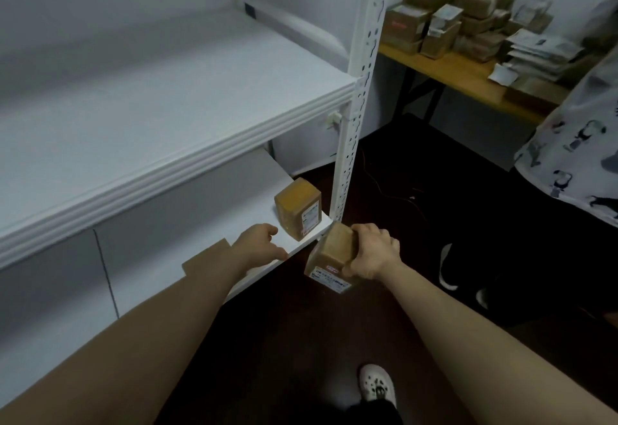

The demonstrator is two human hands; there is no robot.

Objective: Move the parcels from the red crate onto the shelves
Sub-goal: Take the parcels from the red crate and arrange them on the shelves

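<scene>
Forearms: the left forearm [150, 341] and right forearm [485, 334], both bare, reach forward and down from the bottom of the view.
Right fingers: the right hand [371, 250] is clamped on the upper end of the held parcel [331, 257], fingers curled over its top and thumb low on the near side.
Left fingers: the left hand [259, 240] holds nothing. Its fingers are loosely bent, with the tips at the front edge of the lower shelf [207, 197]; whether they touch it is unclear.
Held parcel: a small brown taped carton, tilted, with its printed label facing the camera. It is in the air just off the shelf's front right corner, beside the white post [354, 123].
Handling: it looks light, since one hand carries it, and stiff enough to take a squeeze. The glossy tape may be slippery, so a hold across two opposite faces seems safest. Its contents are unknown, so it is better set down than dropped.
Shelved parcel [297, 207]: a similar carton standing at the right end of the lower shelf, near the held one but apart from it.
Flat brown piece [205, 257]: lies on the lower shelf, partly under the left forearm; card or envelope, I cannot tell.
Upper shelf [167, 90]: white, directly above.
Red crate: not in view.
Beyond: a wooden surface [461, 80] carries a heap of parcels [468, 6]. Another person's patterned garment [575, 143] is at the right edge, and a pale shoe [378, 383] stands on the dark floor.
</scene>
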